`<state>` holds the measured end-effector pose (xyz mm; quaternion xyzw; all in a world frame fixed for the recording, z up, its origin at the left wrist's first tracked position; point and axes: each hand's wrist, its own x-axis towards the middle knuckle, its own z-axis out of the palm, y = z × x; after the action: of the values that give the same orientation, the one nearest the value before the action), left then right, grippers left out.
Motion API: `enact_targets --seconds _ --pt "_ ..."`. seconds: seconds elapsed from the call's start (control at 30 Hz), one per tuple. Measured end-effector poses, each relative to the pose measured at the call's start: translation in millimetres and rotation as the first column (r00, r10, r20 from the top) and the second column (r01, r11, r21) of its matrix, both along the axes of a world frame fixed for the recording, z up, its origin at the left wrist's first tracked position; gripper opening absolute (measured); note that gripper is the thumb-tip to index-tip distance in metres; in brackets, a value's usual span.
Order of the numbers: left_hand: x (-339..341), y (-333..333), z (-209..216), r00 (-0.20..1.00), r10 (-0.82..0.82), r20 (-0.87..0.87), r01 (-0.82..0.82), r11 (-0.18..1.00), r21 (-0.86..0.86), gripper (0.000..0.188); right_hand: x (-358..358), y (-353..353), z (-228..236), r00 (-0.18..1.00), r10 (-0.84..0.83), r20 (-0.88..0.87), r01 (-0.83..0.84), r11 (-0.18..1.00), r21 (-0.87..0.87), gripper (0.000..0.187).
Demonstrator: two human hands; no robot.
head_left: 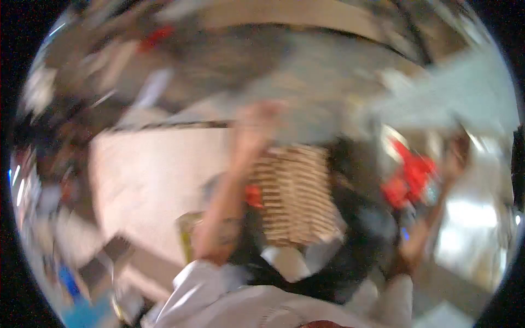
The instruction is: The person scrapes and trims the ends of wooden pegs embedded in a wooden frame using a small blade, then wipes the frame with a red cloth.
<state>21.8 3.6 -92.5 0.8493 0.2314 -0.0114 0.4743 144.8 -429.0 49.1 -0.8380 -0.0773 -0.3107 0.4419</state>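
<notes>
Striped piece (295, 191), brown and cream, layered-looking: it is sitting in front of your torso, slightly right of centre, its lower end resting near a pale, pointed flap (287, 263). Its top edge is facing grey ground (322, 90), which is giving the widest stretch of room; its right edge is bordering a dark area (366, 218).

Left hand (261, 117): you are holding it just beyond the striped piece's upper left corner, your forearm running along the left edge. Blur is hiding the fingers; whether they are released or grasping, one cannot tell.

Red item (413, 172): lying well right of the striped piece, inside your right forearm.

Right hand (458, 152): you are extending it beyond the red item, near a shiny sheet (471, 221). Its fingers are blurring too; their state one cannot tell.

Pale board (156, 186), broad: spreading left of your left forearm, its far edge showing dark. Brown carton (112, 257): standing near its lower left corner.
</notes>
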Motion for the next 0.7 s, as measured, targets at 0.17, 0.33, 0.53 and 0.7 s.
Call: enact_targets --seconds 0.17,0.33,0.53,0.7 --pt "3 -7 -8 0.787 -0.001 0.618 0.021 0.999 -0.025 0.021 -6 62 -13 0.997 0.040 -0.061 -0.047 0.992 -0.119 0.021" --pt "5 -2 35 0.808 0.132 0.574 0.140 0.904 -0.404 0.045 -15 139 -41 0.821 0.332 -0.464 -0.188 0.926 0.329 0.025" --pt "0 -18 57 0.813 -0.022 0.582 0.353 0.813 -0.462 0.045 -40 190 -58 0.503 0.573 -0.647 -0.128 0.790 0.600 0.028" --pt "3 -19 52 0.813 -0.102 0.574 0.441 0.750 -0.492 0.040 -37 196 -88 0.716 0.464 -0.521 -0.406 0.885 0.229 0.021"
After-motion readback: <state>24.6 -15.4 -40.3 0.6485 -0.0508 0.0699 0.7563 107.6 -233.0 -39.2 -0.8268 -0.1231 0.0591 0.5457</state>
